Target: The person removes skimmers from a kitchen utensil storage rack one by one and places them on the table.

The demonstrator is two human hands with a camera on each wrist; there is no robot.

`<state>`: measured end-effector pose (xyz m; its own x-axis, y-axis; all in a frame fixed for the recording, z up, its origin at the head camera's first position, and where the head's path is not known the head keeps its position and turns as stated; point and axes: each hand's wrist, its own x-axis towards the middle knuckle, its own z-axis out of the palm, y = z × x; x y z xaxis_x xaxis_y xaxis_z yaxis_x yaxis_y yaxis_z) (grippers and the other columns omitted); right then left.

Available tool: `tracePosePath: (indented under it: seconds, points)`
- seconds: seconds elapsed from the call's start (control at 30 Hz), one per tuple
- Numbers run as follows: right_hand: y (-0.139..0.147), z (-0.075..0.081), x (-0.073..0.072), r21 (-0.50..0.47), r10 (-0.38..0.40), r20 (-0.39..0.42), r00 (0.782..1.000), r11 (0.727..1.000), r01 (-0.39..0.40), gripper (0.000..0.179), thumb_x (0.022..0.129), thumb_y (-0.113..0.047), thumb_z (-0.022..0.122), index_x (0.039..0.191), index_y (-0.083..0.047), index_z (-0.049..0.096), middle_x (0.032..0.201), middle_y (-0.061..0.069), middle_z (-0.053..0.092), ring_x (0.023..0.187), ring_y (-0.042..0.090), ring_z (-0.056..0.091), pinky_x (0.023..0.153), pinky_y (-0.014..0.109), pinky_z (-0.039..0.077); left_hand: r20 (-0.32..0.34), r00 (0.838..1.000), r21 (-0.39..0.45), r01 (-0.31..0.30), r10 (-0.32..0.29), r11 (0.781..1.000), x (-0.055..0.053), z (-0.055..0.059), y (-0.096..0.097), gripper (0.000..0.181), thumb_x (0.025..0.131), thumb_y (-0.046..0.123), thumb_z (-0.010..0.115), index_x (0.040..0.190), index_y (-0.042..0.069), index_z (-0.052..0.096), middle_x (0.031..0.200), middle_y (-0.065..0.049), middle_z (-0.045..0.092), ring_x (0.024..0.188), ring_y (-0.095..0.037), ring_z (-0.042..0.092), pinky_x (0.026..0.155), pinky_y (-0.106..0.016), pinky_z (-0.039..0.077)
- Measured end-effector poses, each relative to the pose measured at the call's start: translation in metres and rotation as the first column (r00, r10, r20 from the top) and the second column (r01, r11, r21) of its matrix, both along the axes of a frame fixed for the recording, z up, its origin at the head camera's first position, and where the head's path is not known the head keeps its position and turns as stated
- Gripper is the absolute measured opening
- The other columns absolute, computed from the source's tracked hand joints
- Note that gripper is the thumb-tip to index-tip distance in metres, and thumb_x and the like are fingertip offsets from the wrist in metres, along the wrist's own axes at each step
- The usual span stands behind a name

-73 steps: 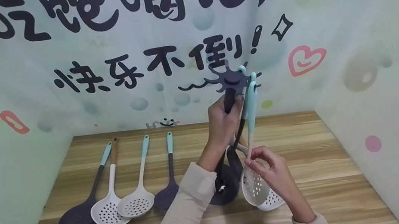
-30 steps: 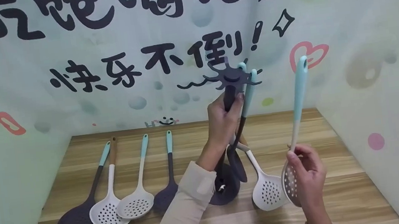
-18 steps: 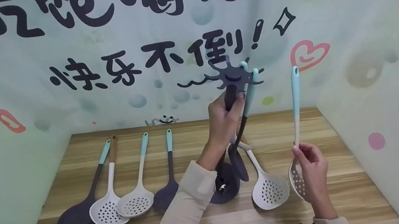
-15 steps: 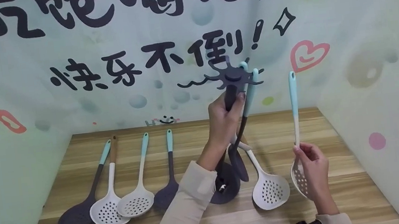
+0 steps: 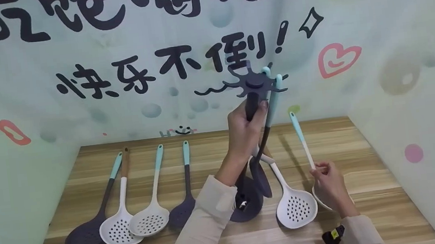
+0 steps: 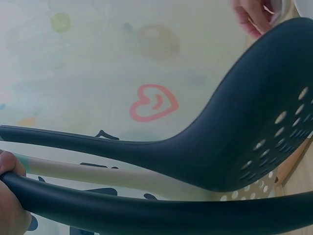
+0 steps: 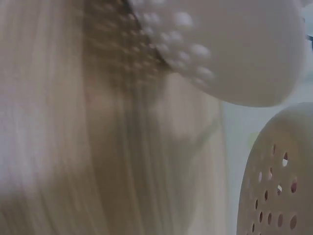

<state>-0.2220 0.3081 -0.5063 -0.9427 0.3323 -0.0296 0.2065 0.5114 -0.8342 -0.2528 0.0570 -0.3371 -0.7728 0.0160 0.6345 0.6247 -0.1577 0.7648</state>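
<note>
Several utensils are clutched in the left hand; just right of a white spoon, the right hand pinches a skimmer — laying-down, I judge, calling for gentle release.

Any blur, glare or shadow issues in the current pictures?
Head view: mostly sharp, with pale glare low on the brown wood-grain tabletop; left wrist view: dim and bluish, the dark perforated skimmer readable; right wrist view: the upper off-white perforated skimmer blurred beside a dotted shadow, the lower beige perforated skimmer crisper.
</note>
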Motion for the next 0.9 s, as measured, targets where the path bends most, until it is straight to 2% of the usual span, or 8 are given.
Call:
tracePosePath:
  seconds: [0.13, 0.23, 0.37, 0.5, 0.7, 0.9]
  points:
    - [-0.002, -0.011, -0.002, -0.023, 0.025, 0.029, 0.999, 0.999, -0.024, 0.025, 0.09, -0.007, 0.054, 0.11, 0.005, 0.046, 0.089, 0.01, 0.059, 0.073, 0.004, 0.048, 0.067, 0.021, 0.04, 0.003, 1.0, 0.004, 0.004, -0.004, 1.0, 0.0, -0.001, -0.001, 0.03, 0.09, 0.011, 0.055, 0.065, 0.011, 0.039, 0.055, 0.006, 0.034, 0.051, -0.009, 0.032, 0.052, -0.022, 0.025]
    - [-0.003, -0.015, -0.003, 0.006, 0.046, 0.052, 0.998, 0.999, -0.046, 0.025, 0.088, -0.007, 0.054, 0.108, 0.006, 0.046, 0.088, 0.012, 0.059, 0.073, 0.008, 0.05, 0.068, 0.022, 0.04, -0.005, 1.0, 0.011, 0.009, -0.009, 1.0, -0.001, -0.001, -0.001, 0.03, 0.09, 0.01, 0.054, 0.065, 0.01, 0.039, 0.056, 0.005, 0.034, 0.051, -0.009, 0.032, 0.052, -0.022, 0.025]
    - [-0.005, -0.015, -0.003, 0.048, 0.122, 0.107, 0.987, 0.991, -0.127, 0.026, 0.086, -0.005, 0.054, 0.108, 0.008, 0.047, 0.089, 0.019, 0.06, 0.078, 0.019, 0.055, 0.067, 0.025, 0.042, -0.016, 1.0, 0.024, 0.016, -0.016, 1.0, -0.002, -0.002, -0.002, 0.029, 0.09, 0.01, 0.054, 0.065, 0.008, 0.04, 0.056, 0.005, 0.035, 0.052, -0.009, 0.033, 0.053, -0.022, 0.026]
    - [-0.007, -0.013, -0.001, 0.099, 0.202, 0.165, 0.965, 0.97, -0.22, 0.026, 0.083, -0.002, 0.055, 0.105, 0.008, 0.047, 0.087, 0.022, 0.061, 0.078, 0.026, 0.058, 0.065, 0.028, 0.043, -0.009, 1.0, 0.019, 0.023, -0.023, 1.0, -0.001, -0.002, -0.002, 0.028, 0.09, 0.009, 0.054, 0.066, 0.009, 0.04, 0.056, 0.005, 0.035, 0.052, -0.009, 0.033, 0.053, -0.022, 0.026]
    - [-0.01, -0.011, 0.004, 0.174, 0.226, 0.204, 0.953, 0.949, -0.263, 0.025, 0.082, -0.001, 0.056, 0.103, 0.007, 0.045, 0.087, 0.022, 0.061, 0.078, 0.027, 0.057, 0.069, 0.036, 0.045, 0.015, 0.999, 0.011, 0.035, -0.035, 0.999, 0.0, -0.001, -0.001, 0.028, 0.09, 0.01, 0.054, 0.066, 0.01, 0.041, 0.056, 0.005, 0.035, 0.052, -0.009, 0.033, 0.053, -0.022, 0.026]
    - [-0.01, -0.015, 0.005, 0.264, 0.241, 0.184, 0.953, 0.922, -0.284, 0.024, 0.084, -0.003, 0.054, 0.104, 0.008, 0.045, 0.088, 0.022, 0.059, 0.079, 0.029, 0.056, 0.073, 0.045, 0.046, 0.009, 1.0, 0.017, 0.027, -0.028, 0.999, 0.0, 0.0, 0.0, 0.027, 0.09, 0.01, 0.054, 0.066, 0.009, 0.042, 0.056, 0.006, 0.035, 0.051, -0.008, 0.033, 0.052, -0.022, 0.026]
